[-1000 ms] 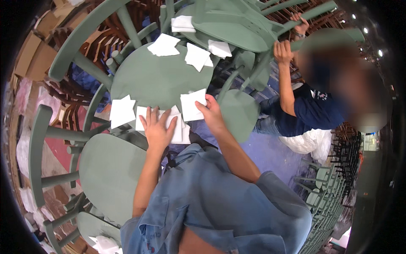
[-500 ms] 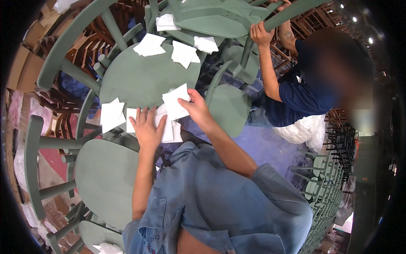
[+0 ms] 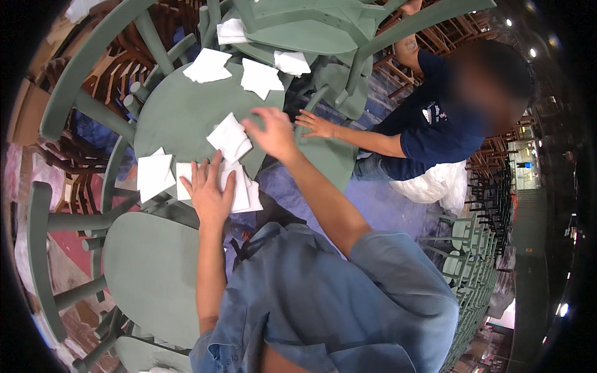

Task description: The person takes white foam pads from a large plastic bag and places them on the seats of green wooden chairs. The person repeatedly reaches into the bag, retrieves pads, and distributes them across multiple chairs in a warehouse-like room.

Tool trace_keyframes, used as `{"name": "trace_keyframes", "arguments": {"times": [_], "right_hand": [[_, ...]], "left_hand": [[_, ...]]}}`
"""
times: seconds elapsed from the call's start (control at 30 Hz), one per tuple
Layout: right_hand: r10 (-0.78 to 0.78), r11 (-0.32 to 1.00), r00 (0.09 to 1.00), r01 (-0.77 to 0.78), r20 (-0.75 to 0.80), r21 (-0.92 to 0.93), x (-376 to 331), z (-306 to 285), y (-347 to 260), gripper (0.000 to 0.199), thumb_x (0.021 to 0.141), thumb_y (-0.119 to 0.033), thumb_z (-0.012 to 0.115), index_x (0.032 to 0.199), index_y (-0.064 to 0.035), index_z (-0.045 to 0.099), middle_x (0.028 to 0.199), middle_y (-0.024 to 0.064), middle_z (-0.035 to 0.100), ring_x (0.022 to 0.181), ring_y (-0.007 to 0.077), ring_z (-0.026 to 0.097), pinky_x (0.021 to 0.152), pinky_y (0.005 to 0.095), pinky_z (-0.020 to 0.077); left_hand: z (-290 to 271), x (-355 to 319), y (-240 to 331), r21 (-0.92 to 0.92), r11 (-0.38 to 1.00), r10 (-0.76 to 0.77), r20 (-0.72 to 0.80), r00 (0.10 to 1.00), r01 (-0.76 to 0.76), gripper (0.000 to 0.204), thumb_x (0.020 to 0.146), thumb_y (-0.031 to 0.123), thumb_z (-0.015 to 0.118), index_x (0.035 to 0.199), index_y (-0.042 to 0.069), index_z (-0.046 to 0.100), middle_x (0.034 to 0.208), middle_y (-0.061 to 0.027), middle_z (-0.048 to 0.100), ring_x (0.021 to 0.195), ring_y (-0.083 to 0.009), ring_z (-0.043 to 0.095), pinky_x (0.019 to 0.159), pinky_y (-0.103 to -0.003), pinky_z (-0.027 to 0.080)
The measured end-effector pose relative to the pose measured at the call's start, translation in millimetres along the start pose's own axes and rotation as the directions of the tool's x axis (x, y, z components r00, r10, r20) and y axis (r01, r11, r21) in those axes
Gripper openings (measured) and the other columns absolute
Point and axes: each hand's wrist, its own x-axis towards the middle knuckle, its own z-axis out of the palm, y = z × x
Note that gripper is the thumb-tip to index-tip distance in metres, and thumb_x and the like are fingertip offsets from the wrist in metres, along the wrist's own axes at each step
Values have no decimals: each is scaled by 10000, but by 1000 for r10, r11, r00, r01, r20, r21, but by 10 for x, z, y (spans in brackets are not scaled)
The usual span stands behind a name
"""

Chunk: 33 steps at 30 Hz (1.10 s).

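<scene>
Left hand (image 3: 211, 196) wide across white sheets (image 3: 242, 194) atop green seat (image 3: 183, 115), right hand (image 3: 274, 134) loosely wide

Bluish floor (image 3: 398, 208) runs toward crowded green chairs (image 3: 453, 267) at right — brown wooden frames (image 3: 451, 31) farther up, bright lights (image 3: 533, 53) against darkness.

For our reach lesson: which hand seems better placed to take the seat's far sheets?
Right hand, probably: it looks empty and nearer the far sheets; the left hand rests on a stack.

Left grip (image 3: 210, 193) flat on white sheets (image 3: 242, 198), right grip (image 3: 273, 133) near another white stack (image 3: 227, 138) on a green seat (image 3: 177, 112).
</scene>
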Motion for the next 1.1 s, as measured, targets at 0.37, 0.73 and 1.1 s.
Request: {"name": "trace_keyframes", "arguments": {"times": [0.37,0.73,1.1], "right_hand": [[972,230,235,-949,3,-216,-1098,444,1891,785,856,-481,809,1434,-33,524,1394,255,627,1388,392,544,1111,489,497],[961,274,235,-870,144,-411,-1611,179,1820,569,880,-339,714,1399,-127,613,1283,201,729,1198,424,687,1035,520,552],[930,362,309,-862,199,-354,-2831,-219,1366,591,880,-346,751,1403,-116,602,1220,265,721,1168,468,672,985,544,549]], "left_hand": [[-27,71,41,48,999,3,62,998,-6,564,956,398,706,1471,180,632,1476,-218,582,1522,-452,374,1242,-711,98],[-56,99,77,68,998,-5,105,995,-3,553,969,401,699,1466,167,635,1489,-210,571,1531,-443,363,1247,-705,94],[-44,72,23,65,997,26,116,993,-33,540,985,413,682,1467,173,638,1507,-228,559,1535,-454,353,1248,-701,87]]}}
